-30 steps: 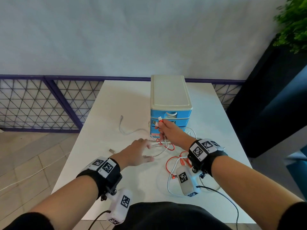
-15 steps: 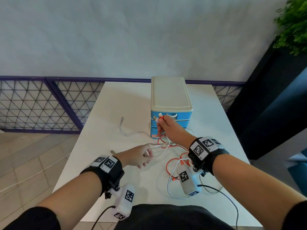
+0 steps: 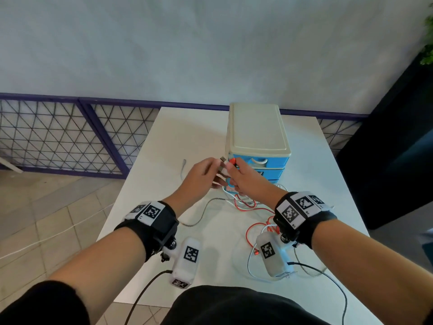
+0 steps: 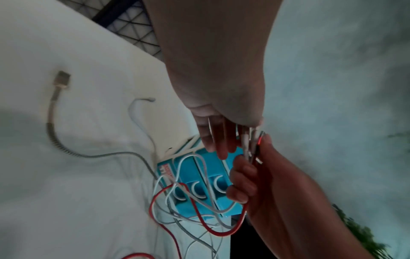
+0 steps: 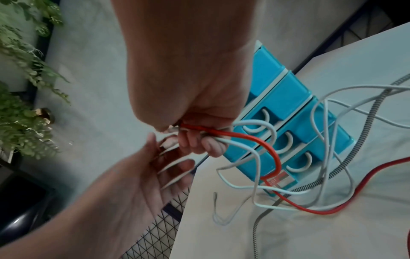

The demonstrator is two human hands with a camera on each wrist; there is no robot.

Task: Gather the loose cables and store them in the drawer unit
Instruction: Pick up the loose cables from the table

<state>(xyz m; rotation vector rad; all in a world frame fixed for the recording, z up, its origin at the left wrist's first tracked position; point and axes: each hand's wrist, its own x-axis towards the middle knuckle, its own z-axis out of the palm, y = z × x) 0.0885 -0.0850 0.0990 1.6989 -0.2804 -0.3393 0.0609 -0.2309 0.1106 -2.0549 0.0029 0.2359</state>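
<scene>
A drawer unit (image 3: 257, 132) with a cream top and blue drawers, all closed, stands on the white table (image 3: 187, 137). My right hand (image 3: 234, 170) is raised in front of the top drawer. It grips a bundle of cable ends, among them a red cable (image 5: 255, 138) and white cables (image 5: 248, 124). My left hand (image 3: 219, 165) meets it from the left and pinches a grey plug (image 3: 222, 159) against the bundle. The cables hang down to loops of red cable (image 3: 248, 205) and white cable (image 3: 250, 266) on the table. A braided cable (image 3: 203, 207) trails left; its other plug (image 4: 63, 78) lies flat.
One loose white cable end (image 3: 184, 165) lies on the table left of the drawer unit. A purple mesh fence (image 3: 70, 141) runs behind the table. A dark block (image 3: 386, 160) and a plant (image 3: 427, 43) stand at the right. Another thin white cable (image 3: 46, 238) lies on the tiled floor.
My left hand closed on a cable end on the table and lifted it up to my right hand. My right hand rose with its bundle to the top drawer's height.
</scene>
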